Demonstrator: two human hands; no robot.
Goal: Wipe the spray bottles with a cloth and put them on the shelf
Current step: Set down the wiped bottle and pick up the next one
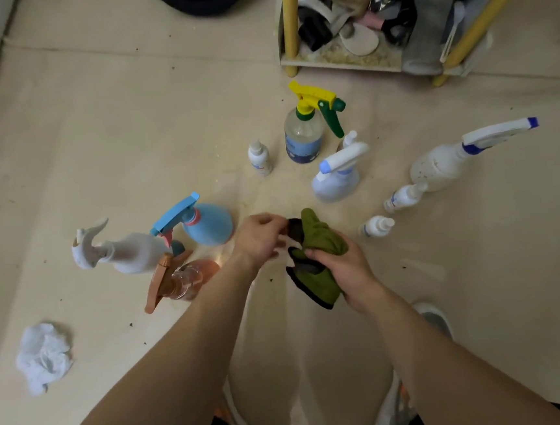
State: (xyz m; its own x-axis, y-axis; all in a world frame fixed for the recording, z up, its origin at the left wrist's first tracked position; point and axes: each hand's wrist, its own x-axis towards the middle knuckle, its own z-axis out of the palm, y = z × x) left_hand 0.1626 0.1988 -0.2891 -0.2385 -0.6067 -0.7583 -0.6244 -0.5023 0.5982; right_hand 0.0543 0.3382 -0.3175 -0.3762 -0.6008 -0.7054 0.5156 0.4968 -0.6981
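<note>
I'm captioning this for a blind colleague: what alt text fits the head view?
The right hand grips a green cloth while the left hand pinches a small white item half hidden in it, above a beige floor. Spray bottles stand around them, a cluttered shelf beyond.

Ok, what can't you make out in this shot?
Head view, white object between the left hand and right hand: mostly wrapped by the green cloth.
Shelf: upper part cut off by the top edge.
Small bottle: largely behind the pale sprayer.
Bottle labels: too small to read.
</note>
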